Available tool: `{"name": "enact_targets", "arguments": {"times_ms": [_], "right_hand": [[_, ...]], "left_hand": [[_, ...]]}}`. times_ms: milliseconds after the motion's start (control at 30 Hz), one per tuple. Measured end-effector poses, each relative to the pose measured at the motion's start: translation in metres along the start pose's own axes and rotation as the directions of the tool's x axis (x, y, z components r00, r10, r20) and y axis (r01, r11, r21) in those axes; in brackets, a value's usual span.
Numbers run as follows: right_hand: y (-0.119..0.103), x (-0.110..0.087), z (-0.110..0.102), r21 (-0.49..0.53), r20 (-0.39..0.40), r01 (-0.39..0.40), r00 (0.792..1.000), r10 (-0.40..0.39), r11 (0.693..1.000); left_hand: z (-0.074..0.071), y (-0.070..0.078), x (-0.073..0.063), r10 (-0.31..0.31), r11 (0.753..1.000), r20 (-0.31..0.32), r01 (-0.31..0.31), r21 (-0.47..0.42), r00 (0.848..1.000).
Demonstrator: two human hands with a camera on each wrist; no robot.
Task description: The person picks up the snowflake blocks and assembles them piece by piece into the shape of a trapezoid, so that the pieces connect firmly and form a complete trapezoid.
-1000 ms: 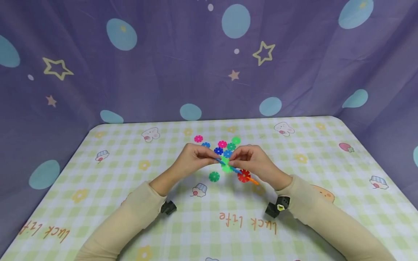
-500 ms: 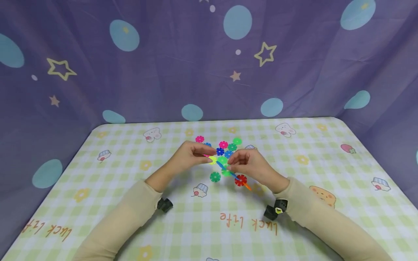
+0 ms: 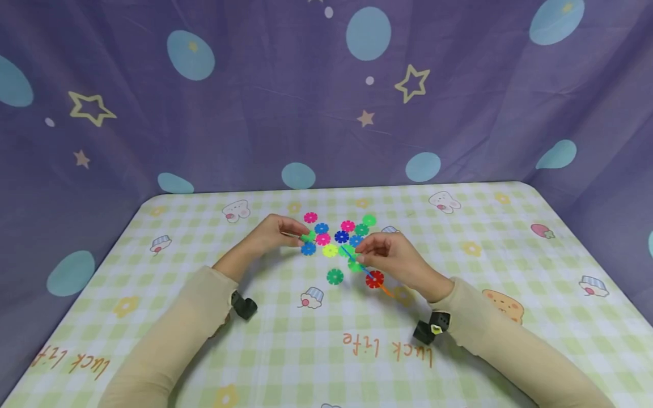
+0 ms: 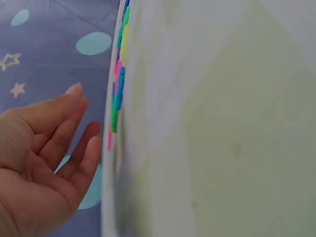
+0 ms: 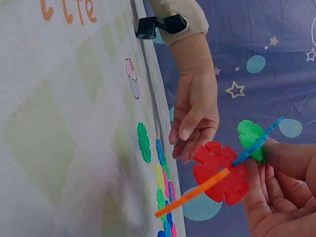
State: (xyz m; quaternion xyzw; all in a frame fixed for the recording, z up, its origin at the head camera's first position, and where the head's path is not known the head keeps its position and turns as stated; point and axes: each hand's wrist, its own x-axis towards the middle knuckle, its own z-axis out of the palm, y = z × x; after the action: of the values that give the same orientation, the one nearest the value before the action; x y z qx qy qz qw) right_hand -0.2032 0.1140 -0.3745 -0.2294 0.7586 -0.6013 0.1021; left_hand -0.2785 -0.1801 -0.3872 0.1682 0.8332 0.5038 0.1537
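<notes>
My right hand [image 3: 400,260] pinches a small chain of notched plastic snowflake discs above the table. In the right wrist view the chain shows a green disc [image 5: 251,134] at the fingertips, a blue disc [image 5: 256,146] seen edge-on, a red disc [image 5: 222,173] and an orange disc [image 5: 190,193] at the near end. My left hand [image 3: 270,235] reaches over the left side of the loose discs, fingers loosely bent and apart, holding nothing. Its fingertips come close to a green disc [image 3: 308,237] and a blue disc [image 3: 308,249].
Several loose discs lie on the checked tablecloth [image 3: 285,351], among them a pink disc [image 3: 310,217], a yellow disc [image 3: 330,250], a dark blue disc [image 3: 342,237] and a teal green disc [image 3: 335,276]. A purple curtain [image 3: 306,113] hangs behind the table.
My left hand has let go of the chain's blue disc and moved left to the edge of the loose discs. The right hand has stayed nearly in place, still holding the chain.
</notes>
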Motion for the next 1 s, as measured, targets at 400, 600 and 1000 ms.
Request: {"name": "enact_targets", "arguments": {"times_ms": [400,600,1000], "right_hand": [[0.002,0.003,0.003,-0.021,0.006,0.02,1.0,-0.02,1.0],[0.003,0.003,0.006,-0.015,0.02,0.011,1.0,-0.011,1.0],[0.003,0.004,0.008,-0.029,0.007,0.003,1.0,-0.003,1.0]], "left_hand": [[-0.005,-0.017,0.013,0.014,0.997,-0.007,-0.013,0.082,1.0],[-0.002,-0.02,0.016,0.012,0.993,0.003,-0.012,0.118,1.0],[0.001,-0.022,0.02,-0.001,0.989,-0.037,0.007,0.145,0.999]]}}
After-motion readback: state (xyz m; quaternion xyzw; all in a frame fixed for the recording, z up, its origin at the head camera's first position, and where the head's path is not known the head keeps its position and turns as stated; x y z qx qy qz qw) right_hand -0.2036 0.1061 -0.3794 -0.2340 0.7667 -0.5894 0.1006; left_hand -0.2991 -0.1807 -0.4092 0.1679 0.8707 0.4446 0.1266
